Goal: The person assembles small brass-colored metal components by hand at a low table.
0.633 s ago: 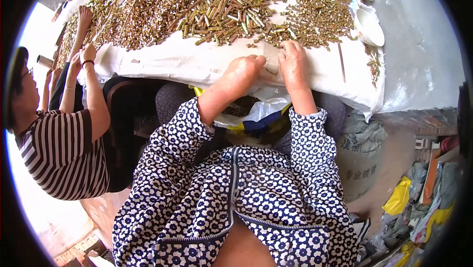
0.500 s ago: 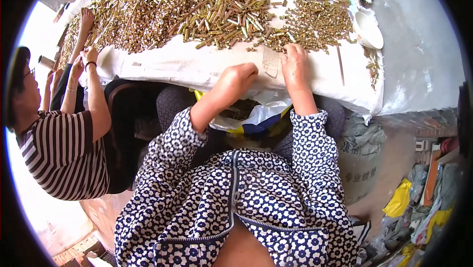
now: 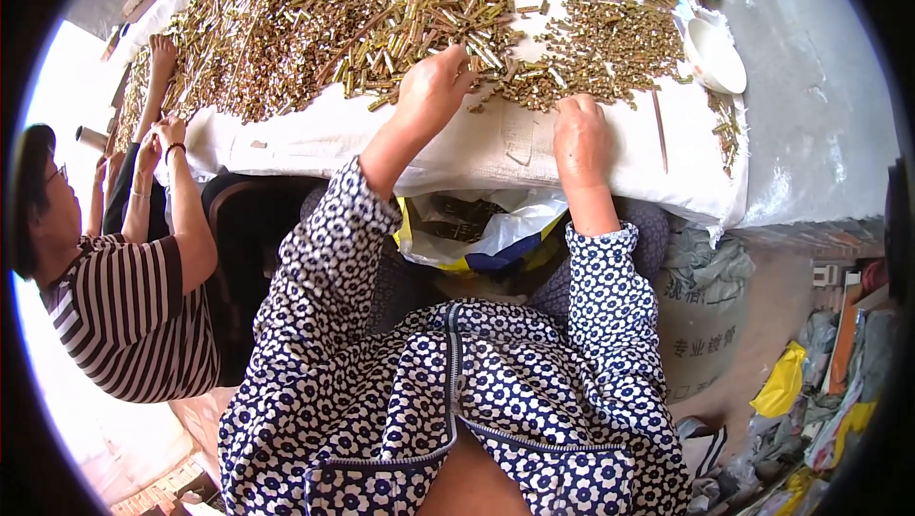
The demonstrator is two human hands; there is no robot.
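Note:
A wide pile of small gold-coloured metal tubes (image 3: 410, 35) is spread over a white cloth (image 3: 315, 149) on the table. My left hand (image 3: 431, 97) reaches to the pile's near edge, its fingers pinched together among the longer tubes; what they grip is hidden. Beside the heap of shorter metal pieces (image 3: 610, 44), my right hand (image 3: 582, 142) rests over the cloth with curled fingers. Whether a piece is between those fingertips cannot be made out. Below the table edge, between my knees, an open plastic bag (image 3: 510, 230) holds dark contents.
To the left a person in a striped shirt (image 3: 119, 325) sits with hands together at the table; another bare arm (image 3: 157, 78) reaches the pile beyond. A white bowl (image 3: 713, 57) and a thin brown stick (image 3: 660, 130) lie at right. Sacks and a yellow bag (image 3: 782, 381) are on the floor.
My left hand has moved forward from above the bare cloth to the longer tubes. My right hand remains near the short pieces, slightly lower in view. The whole view has shifted a little.

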